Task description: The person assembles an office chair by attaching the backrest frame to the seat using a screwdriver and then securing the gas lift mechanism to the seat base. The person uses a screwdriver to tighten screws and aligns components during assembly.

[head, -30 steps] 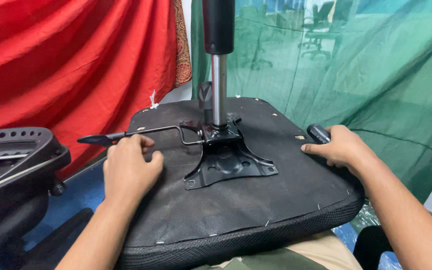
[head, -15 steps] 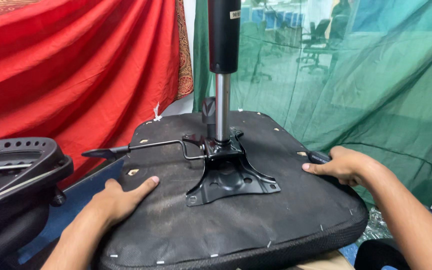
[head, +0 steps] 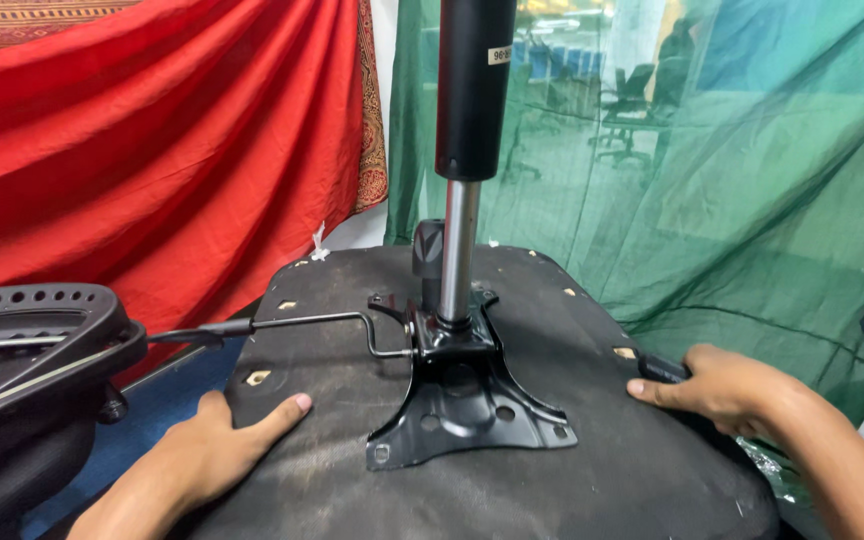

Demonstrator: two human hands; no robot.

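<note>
Your left hand (head: 214,450) lies palm down on the near-left edge of the upturned chair seat (head: 602,470), fingers spread flat and thumb pointing in toward the centre. It grips nothing; it only rests on the black underside fabric.

Just beyond and right of that thumb sits the black metal mounting plate (head: 462,405), fixed at the middle of the seat. From the plate the gas lift cylinder (head: 467,150) stands upright, a silver rod below a thick black sleeve that runs out of the top of view. A thin bent lever rod (head: 302,322) leaves the plate to the left and passes above your left hand, well clear of it, ending in a black handle grip (head: 197,334) past the seat edge.

Your right hand (head: 722,385) sits on the seat's right rim, fingers curled around a small black part (head: 660,369) there. Most of that part is hidden, so you cannot tell what it is.

Left of your left hand is a black perforated plastic chair piece (head: 32,350). Behind hang a red cloth (head: 152,150) and green netting (head: 732,200).
</note>
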